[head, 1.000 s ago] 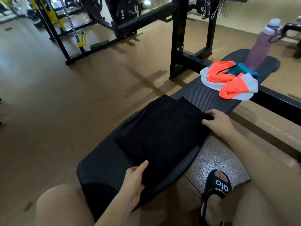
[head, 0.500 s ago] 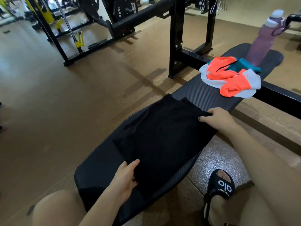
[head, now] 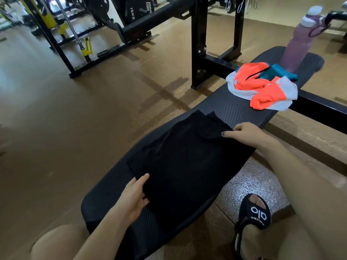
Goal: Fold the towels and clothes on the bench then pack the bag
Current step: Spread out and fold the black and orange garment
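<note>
A: The black garment (head: 187,162) is lying partly folded across the near half of the bench pad (head: 234,109), and both hands are on it. The left hand (head: 133,199) is holding the near left edge, thumb laid on top and fingers tucked under the cloth. The right hand (head: 244,134) is pinching the far right corner, fingers curled onto the fabric.

B: How is it going to handle?

A: I'm judging it as thin, light and limp. It's sagging flat to the pad and draping over the right side. It's likely sliding easily on that ribbed vinyl, so corners and hems are the places to take hold, one hand at each end, keeping the layers together.

B: And farther out?

A: An orange, white and teal garment (head: 262,87) is sitting crumpled farther along the pad, well apart from the black one. It's looking just as soft, and it's probably needing shaking out before any fold. A purple water bottle (head: 300,42) is standing upright just beyond it at the far end. I'm not seeing a bag or towels.

B: Any writing?

A: The black slide sandal (head: 255,212) is showing "alo" in white, seen upside down, with smaller lettering below it that's too small to read. A weight plate (head: 139,10) on the rack (head: 199,44) behind is reading "15KG"; its other words are too blurred.
</note>
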